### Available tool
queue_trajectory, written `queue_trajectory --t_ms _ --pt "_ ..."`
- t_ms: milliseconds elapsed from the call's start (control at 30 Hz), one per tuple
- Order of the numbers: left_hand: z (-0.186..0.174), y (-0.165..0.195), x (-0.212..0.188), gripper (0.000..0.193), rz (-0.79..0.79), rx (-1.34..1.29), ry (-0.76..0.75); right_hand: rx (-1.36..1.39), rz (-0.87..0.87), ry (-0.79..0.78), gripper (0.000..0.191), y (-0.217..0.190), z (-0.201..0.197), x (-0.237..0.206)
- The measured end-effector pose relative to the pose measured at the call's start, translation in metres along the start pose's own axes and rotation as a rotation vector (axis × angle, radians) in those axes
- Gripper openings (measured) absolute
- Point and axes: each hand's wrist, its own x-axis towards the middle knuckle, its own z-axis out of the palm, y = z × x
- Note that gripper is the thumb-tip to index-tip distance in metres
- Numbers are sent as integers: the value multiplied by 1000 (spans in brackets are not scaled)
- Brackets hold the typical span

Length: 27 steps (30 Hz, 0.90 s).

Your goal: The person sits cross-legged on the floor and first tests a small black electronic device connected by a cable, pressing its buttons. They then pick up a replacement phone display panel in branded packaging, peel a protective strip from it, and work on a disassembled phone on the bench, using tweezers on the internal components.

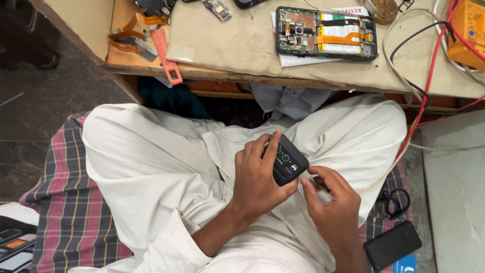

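A small black device [289,162] with round camera lenses on its back rests over my lap, and my left hand [260,178] is wrapped around it with the fingers curled over its top edge. My right hand [329,197] hovers just to its right, fingertips pinched together close to the device's lower corner; whether it holds anything tiny I cannot tell. I sit cross-legged in white clothes on a checked cloth [76,212].
A low wooden bench [242,50] ahead carries an opened phone [327,33] with exposed boards, an orange tool [166,53], metal strips, red and black cables [429,76] and an orange meter [469,30]. A black phone [392,245] lies by my right knee; more phones sit at bottom left.
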Motion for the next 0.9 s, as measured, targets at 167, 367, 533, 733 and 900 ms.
queue_trajectory --t_ms 167,367,533,733,900 --pt "3 -2 -2 102 -43 -57 -38 -30 9 24 27 11 7 -2" --pt "6 -5 -7 102 -86 -93 -58 -19 -18 12 20 28 12 -5" --pt "8 -9 -8 100 -100 -117 -88 55 -167 26 19 40 16 -6" --pt "9 -16 -9 100 -118 -122 -39 -235 14 64 47 32 12 -3" --pt "5 -21 -8 96 -66 -124 24 -514 423 -513 74 20 -49 1"
